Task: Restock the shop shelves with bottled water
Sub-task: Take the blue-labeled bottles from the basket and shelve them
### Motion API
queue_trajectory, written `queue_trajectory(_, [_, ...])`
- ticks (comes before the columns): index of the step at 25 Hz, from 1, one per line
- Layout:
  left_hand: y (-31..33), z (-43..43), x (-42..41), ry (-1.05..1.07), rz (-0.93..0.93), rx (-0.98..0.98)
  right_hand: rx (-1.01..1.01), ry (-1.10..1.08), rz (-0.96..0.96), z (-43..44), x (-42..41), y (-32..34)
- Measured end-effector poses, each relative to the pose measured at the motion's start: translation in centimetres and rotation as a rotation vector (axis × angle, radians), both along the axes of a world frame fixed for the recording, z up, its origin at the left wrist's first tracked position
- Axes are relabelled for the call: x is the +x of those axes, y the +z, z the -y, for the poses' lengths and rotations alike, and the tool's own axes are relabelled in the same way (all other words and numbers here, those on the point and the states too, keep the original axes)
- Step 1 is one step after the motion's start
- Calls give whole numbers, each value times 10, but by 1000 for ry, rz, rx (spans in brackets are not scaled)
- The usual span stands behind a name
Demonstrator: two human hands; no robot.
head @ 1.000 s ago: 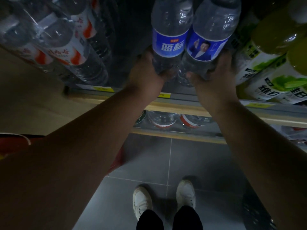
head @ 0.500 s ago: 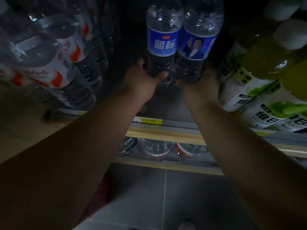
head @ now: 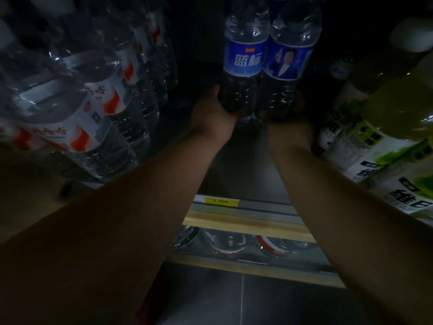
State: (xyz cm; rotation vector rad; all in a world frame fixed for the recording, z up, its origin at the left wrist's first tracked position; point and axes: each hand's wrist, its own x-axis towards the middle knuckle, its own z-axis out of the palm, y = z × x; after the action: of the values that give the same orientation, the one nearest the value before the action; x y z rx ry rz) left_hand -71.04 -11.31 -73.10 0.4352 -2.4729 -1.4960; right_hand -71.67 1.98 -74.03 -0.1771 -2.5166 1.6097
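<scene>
Two blue-label water bottles held deep on a dim shop shelf.

Left hand (head: 214, 113) wrapped round the lower body of the left bottle (head: 244, 66); right hand (head: 293, 127) clamped on the base of the right bottle (head: 287, 64), fingers mostly lost in shadow. Both bottles upright, touching side by side, clear ribbed plastic with blue wrap labels, one lettered in white, the other bearing a printed figure. Flanked by red-and-white-label water bottles (head: 93, 113) on the left, green drink bottles (head: 386, 141) on the right. Yellow price tag (head: 221, 202) on the shelf edge (head: 246, 225) below.
</scene>
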Motion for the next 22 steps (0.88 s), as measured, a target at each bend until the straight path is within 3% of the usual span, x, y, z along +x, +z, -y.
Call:
queue_trajectory(6, [13,12,17,-70,56,-79,118,5,131,-2,16,6])
queue_trajectory(10, [27,14,63,-84,78,-314,337,93,174,1,63,24])
queue_trajectory(15, [42,12,150,-142,108,-543,766,252,-145,-20,142,39])
queue_trajectory(17, [43,8,183,-223,34,-596,769,224,-150,-39,171,43])
queue_trajectory(22, [51,-28,237,-436,-5,-703,704,101,82,-88,240,58])
